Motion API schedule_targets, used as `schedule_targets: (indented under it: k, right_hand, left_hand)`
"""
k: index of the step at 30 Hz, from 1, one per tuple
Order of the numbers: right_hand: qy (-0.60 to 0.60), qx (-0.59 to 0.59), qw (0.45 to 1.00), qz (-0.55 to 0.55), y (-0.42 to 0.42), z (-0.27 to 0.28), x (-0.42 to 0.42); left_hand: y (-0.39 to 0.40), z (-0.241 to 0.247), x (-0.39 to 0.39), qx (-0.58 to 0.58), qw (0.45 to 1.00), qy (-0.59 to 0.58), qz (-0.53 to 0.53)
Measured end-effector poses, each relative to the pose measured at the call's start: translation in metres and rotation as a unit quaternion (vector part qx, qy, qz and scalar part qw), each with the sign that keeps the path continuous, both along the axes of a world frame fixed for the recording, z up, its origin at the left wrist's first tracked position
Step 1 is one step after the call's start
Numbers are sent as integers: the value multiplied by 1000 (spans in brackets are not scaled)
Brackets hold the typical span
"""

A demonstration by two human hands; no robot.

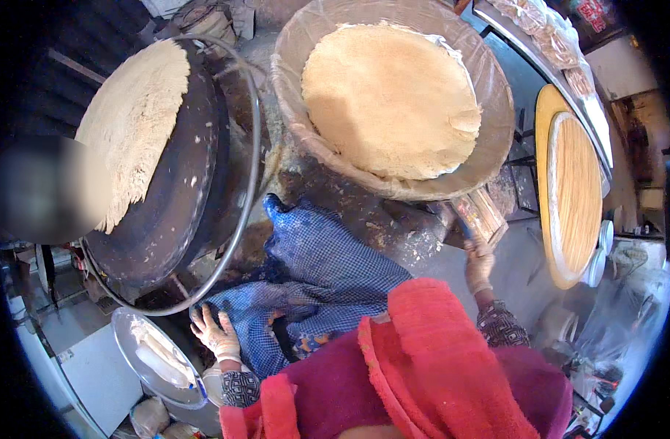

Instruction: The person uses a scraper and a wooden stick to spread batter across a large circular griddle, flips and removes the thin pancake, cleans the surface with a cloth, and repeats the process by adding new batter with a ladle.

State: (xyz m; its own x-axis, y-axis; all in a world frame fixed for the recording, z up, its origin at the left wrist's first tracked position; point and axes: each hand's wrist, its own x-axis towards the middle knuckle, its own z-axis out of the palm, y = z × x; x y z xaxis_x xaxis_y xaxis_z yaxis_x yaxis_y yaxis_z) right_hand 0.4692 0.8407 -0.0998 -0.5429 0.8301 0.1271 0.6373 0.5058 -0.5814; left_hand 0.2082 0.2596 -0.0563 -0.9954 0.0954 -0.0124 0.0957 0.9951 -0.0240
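My left hand [217, 332], in a thin, pale glove, rests with spread fingers at the edge of the blue checked cloth [340, 252] over my legs. Nothing is held in it. My right hand [479, 266], gloved too, reaches down beside a wooden block or box [480, 217]; its fingers are blurred there, so a grip is uncertain. Ahead of me stands a wide basin [291, 93] lined with clear plastic, with a large mound of tan dough [390, 99] in it. To the left, a ragged-edged pale flatbread sheet [140, 120] covers part of a round dark griddle [187, 219].
A metal ring [252, 164] surrounds the griddle. Below it, an oval-looking bowl [129, 359] holds a whitish item [162, 356]. At right are a round tan disc [576, 192] on a yellow board [544, 164] and bagged goods [557, 44] on a table. A blurred patch covers the far left.
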Motion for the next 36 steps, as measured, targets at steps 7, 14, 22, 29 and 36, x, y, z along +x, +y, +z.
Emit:
schedule_targets:
  k: [7, 14, 22, 29, 36]
  right_hand:
    - [-48, 59, 997, -28, 71, -93, 34]
    - [-324, 103, 932, -124, 44, -101, -25]
    - [-106, 23, 994, -4, -8, -79, -46]
    - [62, -160, 941, 291, -155, 18, -225]
    - [156, -620, 725, 257, -252, 137, -436]
  left_hand:
    - [4, 45, -10, 27, 994, 62, 90]
    - [-38, 118, -88, -29, 977, 208, 47]
    - [-163, 131, -231, -84, 962, 246, 82]
    - [-166, 57, -306, 11, 970, 210, 119]
    - [-96, 38, -297, 20, 996, 82, 38]
